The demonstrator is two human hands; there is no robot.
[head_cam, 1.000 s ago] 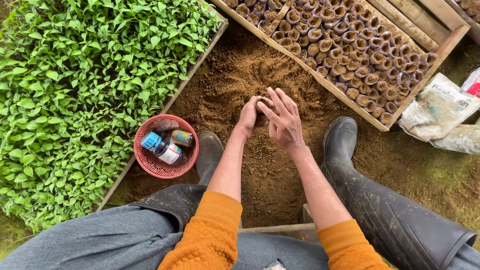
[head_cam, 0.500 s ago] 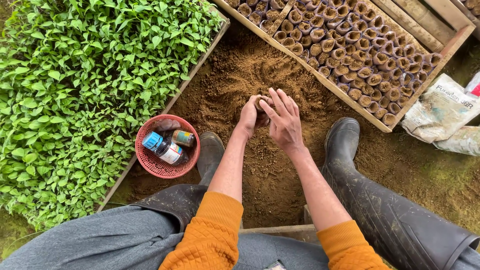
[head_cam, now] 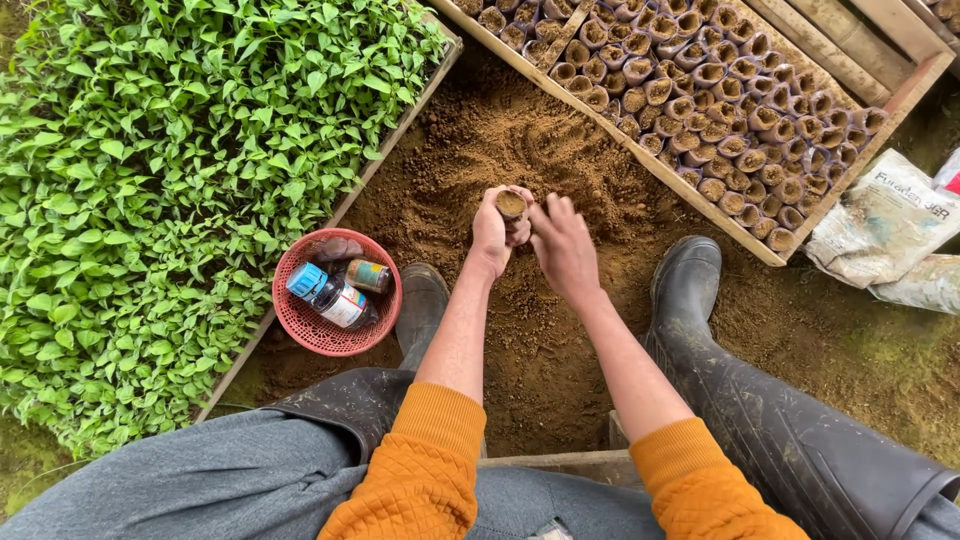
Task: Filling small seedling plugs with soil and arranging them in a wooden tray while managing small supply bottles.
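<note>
Soil cup (head_cam: 512, 206), a small brown leaf-rolled tube packed with crumbly earth, sits upright in our left hand (head_cam: 493, 232), fingers wrapped closed around it above the loose dirt pile (head_cam: 500, 140). Our right hand (head_cam: 562, 248) touches its side, half-curled, holding nothing; we press gently and keep it level.

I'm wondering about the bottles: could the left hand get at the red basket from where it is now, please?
Probably yes. The red basket sits on open soil beside the left boot, with nothing between it and the left hand. But that hand is wrapped around a small soil-filled pot, so it isn't free.
</note>
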